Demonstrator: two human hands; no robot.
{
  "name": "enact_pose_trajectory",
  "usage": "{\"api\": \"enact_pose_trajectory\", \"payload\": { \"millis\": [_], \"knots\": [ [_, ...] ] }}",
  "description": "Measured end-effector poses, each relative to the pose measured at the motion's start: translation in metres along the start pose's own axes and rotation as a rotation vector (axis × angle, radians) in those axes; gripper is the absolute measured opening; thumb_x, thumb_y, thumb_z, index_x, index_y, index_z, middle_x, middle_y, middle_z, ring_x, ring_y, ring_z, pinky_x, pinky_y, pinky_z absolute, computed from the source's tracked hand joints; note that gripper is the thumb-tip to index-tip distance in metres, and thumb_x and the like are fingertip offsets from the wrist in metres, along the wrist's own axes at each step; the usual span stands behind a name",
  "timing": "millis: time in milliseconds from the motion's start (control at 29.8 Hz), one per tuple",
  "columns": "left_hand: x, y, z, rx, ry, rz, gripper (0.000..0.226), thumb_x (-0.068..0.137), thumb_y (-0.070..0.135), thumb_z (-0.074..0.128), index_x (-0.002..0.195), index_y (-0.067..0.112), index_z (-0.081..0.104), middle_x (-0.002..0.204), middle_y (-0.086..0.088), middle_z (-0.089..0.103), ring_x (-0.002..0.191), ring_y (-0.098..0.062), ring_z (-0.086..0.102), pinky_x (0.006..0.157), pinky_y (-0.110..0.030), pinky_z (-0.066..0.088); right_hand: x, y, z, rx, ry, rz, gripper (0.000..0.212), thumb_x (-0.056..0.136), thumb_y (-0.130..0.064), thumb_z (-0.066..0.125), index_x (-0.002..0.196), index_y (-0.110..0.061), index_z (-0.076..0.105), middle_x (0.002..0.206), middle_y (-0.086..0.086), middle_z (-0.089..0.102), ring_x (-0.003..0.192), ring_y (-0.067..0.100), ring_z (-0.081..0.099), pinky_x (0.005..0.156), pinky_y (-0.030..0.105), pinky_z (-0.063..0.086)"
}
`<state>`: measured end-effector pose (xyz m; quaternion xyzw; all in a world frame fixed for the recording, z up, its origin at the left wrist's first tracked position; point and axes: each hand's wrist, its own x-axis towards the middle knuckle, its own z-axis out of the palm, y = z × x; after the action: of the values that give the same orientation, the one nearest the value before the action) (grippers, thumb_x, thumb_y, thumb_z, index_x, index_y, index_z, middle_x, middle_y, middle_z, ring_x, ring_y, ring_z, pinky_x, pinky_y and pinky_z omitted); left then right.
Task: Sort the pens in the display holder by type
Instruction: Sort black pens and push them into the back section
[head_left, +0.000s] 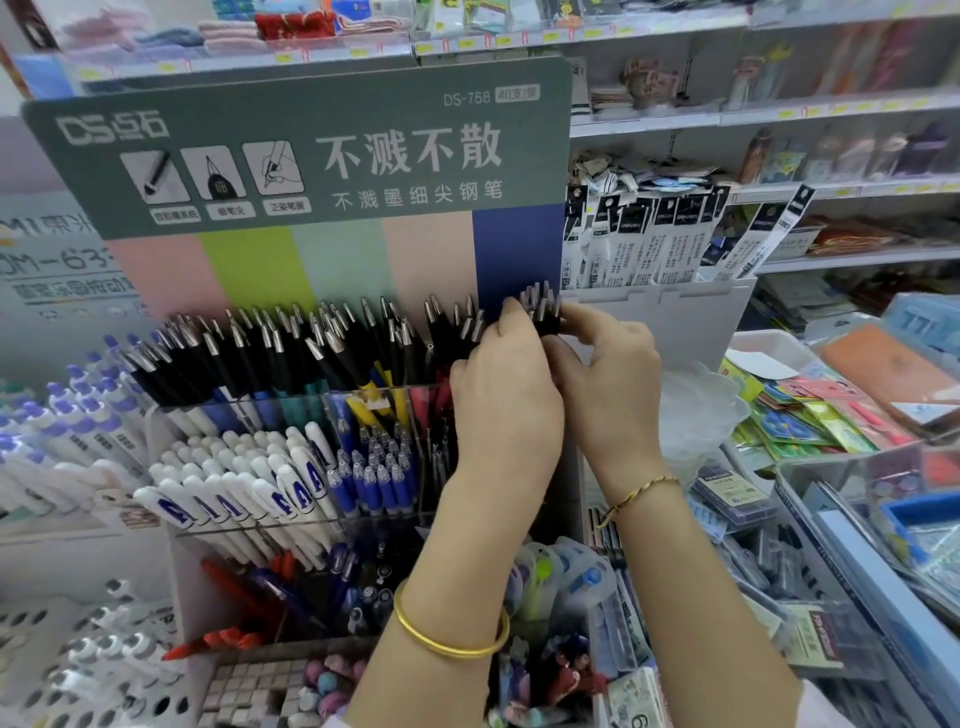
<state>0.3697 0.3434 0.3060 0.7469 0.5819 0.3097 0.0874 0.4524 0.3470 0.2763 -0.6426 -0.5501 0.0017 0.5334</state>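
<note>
**Black pens being squared up at the right end of the top tier**

Observed: the display holder is a stepped clear-plastic rack under a green backboard, sitting centre-left in the view. Its top tier carries a row of black pens, silver tips up, fanned and leaning at mixed angles. Coloured barrels show through the tier wall beneath them, so this tier appears not yet sorted.

Hands: both meet at about 1 o'clock from the centre of view, at the right end of that tier. The left hand and right hand close from opposite sides on a bundle of black pens, fingers curled and pinching the barrels. The bundle stands upright, tips level and packed tight. The hands hide its base, so I cannot tell whether it rests in the tier or is lifted clear.

Judgement: the two-sided grip serves to square like pens into one block. It also keeps them from splaying back into the row on the 9 o'clock side.

Lower tiers: white pens with blue lettering lie at 8 o'clock, with blue-capped pens just beside them. Red and blue pens lie mixed at 7 o'clock.

Adjacent: refill packs stand at 2 o'clock, apart from the holder.

Risk: if released loosely, the bundle may fan out again.
</note>
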Motion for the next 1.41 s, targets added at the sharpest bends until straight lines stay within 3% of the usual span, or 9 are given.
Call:
{"api": "enact_pose_trajectory", "payload": {
  "millis": [134, 336, 537, 671, 805, 939, 1074, 1275, 1409],
  "knots": [
    [-0.001, -0.003, 0.004, 0.084, 0.029, 0.03, 0.045, 0.097, 0.012, 0.041, 0.142, 0.013, 0.035, 0.129, -0.006, 0.057, 0.12, -0.027, 0.051, 0.095, -0.037, 0.035, -0.001, 0.005, 0.004, -0.09, -0.032, 0.023, 0.027, 0.09, -0.018, 0.059, 0.115, -0.013, 0.066, 0.107, 0.006, 0.065, 0.102, 0.025, 0.05, 0.079, 0.018, 0.027],
    [0.004, -0.003, 0.0, 0.16, 0.01, 0.037, 0.032, 0.097, 0.011, 0.035, 0.127, 0.01, 0.046, 0.115, -0.009, 0.064, 0.106, -0.032, 0.058, 0.085, -0.039, 0.04, 0.002, 0.005, 0.006, 0.002, -0.078, 0.076, 0.024, 0.09, -0.015, 0.052, 0.109, -0.014, 0.068, 0.101, 0.005, 0.065, 0.098, 0.026, 0.053, 0.086, 0.039, 0.043],
    [0.003, -0.003, 0.002, 0.292, -0.027, 0.057, 0.038, 0.101, 0.015, 0.034, 0.139, 0.01, 0.036, 0.125, -0.009, 0.056, 0.115, -0.03, 0.053, 0.089, -0.039, 0.037, -0.001, 0.004, 0.001, 0.045, -0.049, 0.057, 0.024, 0.088, -0.013, 0.052, 0.104, -0.014, 0.069, 0.094, 0.005, 0.063, 0.095, 0.025, 0.052, 0.08, 0.033, 0.041],
    [0.005, 0.004, -0.001, 0.314, -0.039, 0.018, 0.028, 0.1, 0.012, 0.034, 0.125, 0.01, 0.046, 0.121, -0.01, 0.056, 0.111, -0.031, 0.055, 0.089, -0.039, 0.037, 0.003, 0.001, 0.003, -0.015, -0.03, 0.04, 0.017, 0.088, -0.007, 0.055, 0.096, -0.009, 0.07, 0.087, 0.007, 0.064, 0.087, 0.026, 0.052, 0.068, 0.023, 0.026],
    [0.009, 0.006, -0.006, 0.284, -0.031, -0.017, 0.018, 0.101, 0.015, 0.038, 0.114, 0.01, 0.05, 0.119, -0.011, 0.058, 0.109, -0.032, 0.056, 0.086, -0.038, 0.038, 0.007, -0.004, -0.001, -0.025, -0.015, 0.022, 0.017, 0.088, -0.006, 0.055, 0.096, -0.007, 0.07, 0.091, 0.011, 0.065, 0.09, 0.027, 0.054, 0.07, 0.024, 0.028],
    [0.005, 0.004, -0.007, 0.249, 0.014, -0.037, 0.014, 0.1, 0.018, 0.043, 0.11, 0.011, 0.05, 0.116, -0.009, 0.061, 0.11, -0.03, 0.055, 0.083, -0.038, 0.04, 0.005, -0.009, -0.004, -0.161, -0.097, 0.002, 0.018, 0.092, -0.01, 0.049, 0.079, -0.005, 0.061, 0.078, 0.005, 0.043, 0.084, 0.029, 0.045, 0.065, 0.029, 0.022],
    [0.003, 0.003, -0.003, 0.315, 0.046, -0.035, 0.016, 0.099, 0.021, 0.045, 0.11, 0.011, 0.053, 0.114, -0.008, 0.062, 0.115, -0.029, 0.047, 0.074, -0.035, 0.037, 0.002, -0.011, -0.006, -0.29, -0.151, 0.017, 0.026, 0.096, -0.02, 0.044, 0.081, -0.006, 0.06, 0.083, 0.003, 0.035, 0.082, 0.021, 0.03, 0.066, 0.03, 0.021],
    [0.005, 0.006, -0.002, 0.323, 0.046, -0.041, 0.015, 0.099, 0.021, 0.046, 0.11, 0.014, 0.053, 0.115, -0.005, 0.058, 0.108, -0.026, 0.056, 0.063, -0.033, 0.034, 0.007, -0.005, -0.004, -0.165, -0.146, 0.097, 0.048, 0.095, -0.02, 0.047, 0.049, -0.023, 0.03, 0.07, 0.008, 0.04, 0.087, 0.032, 0.046, 0.063, 0.03, 0.018],
    [0.004, 0.005, -0.002, 0.329, 0.062, -0.022, 0.016, 0.1, 0.019, 0.043, 0.111, 0.014, 0.054, 0.114, -0.006, 0.057, 0.105, -0.026, 0.058, 0.063, -0.032, 0.035, 0.009, -0.006, -0.008, -0.175, -0.125, 0.099, 0.046, 0.095, -0.022, 0.048, 0.051, -0.021, 0.037, 0.072, 0.008, 0.042, 0.088, 0.031, 0.046, 0.063, 0.029, 0.018]
  ]
}}
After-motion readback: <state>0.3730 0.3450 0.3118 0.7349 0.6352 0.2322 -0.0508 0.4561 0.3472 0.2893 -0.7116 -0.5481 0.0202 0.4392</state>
